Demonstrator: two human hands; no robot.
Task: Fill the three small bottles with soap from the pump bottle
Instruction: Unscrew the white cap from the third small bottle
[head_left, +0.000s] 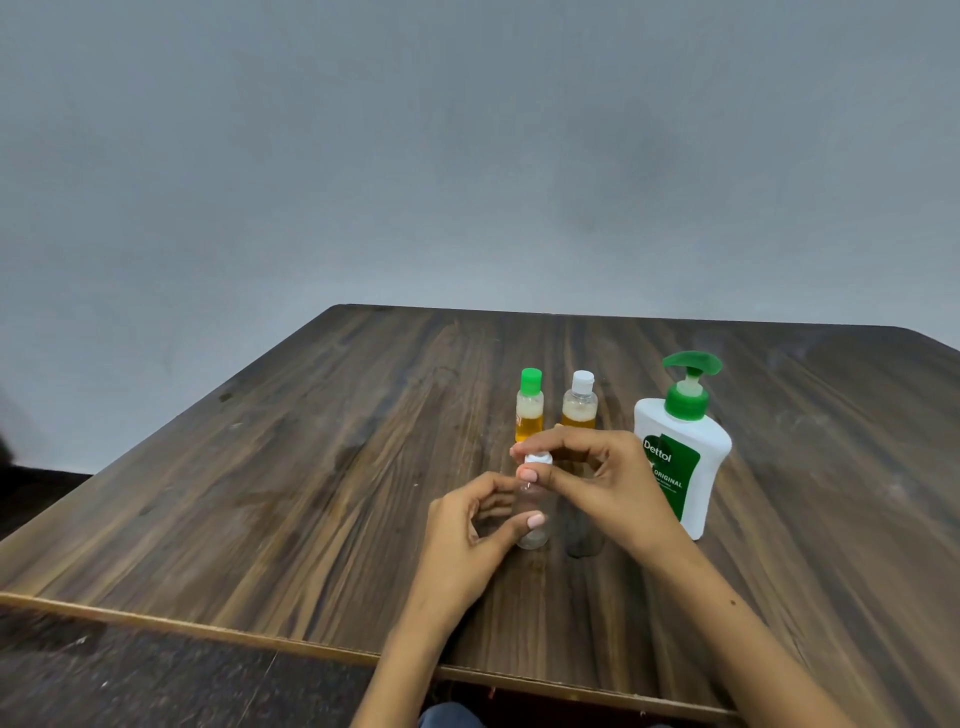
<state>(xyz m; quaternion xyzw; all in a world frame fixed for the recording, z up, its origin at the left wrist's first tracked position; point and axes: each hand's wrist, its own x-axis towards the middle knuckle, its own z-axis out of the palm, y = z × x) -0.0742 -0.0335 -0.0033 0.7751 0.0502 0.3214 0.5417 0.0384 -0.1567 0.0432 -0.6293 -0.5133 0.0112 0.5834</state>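
A small clear bottle (532, 538) stands upright on the wooden table (291, 467), with no soap visible in it. My left hand (470, 535) grips its body. My right hand (597, 483) pinches its white cap (537, 459) from above. Behind it stand two small bottles partly filled with orange soap: one with a green cap (530, 408), one with a white cap (579, 400). The white pump bottle (683, 452) with a green pump head stands to the right, close to my right wrist.
The table's front edge (208, 626) runs near my forearms, with dark floor below it. A grey wall stands behind the table. Bare wood lies to the left of the bottles.
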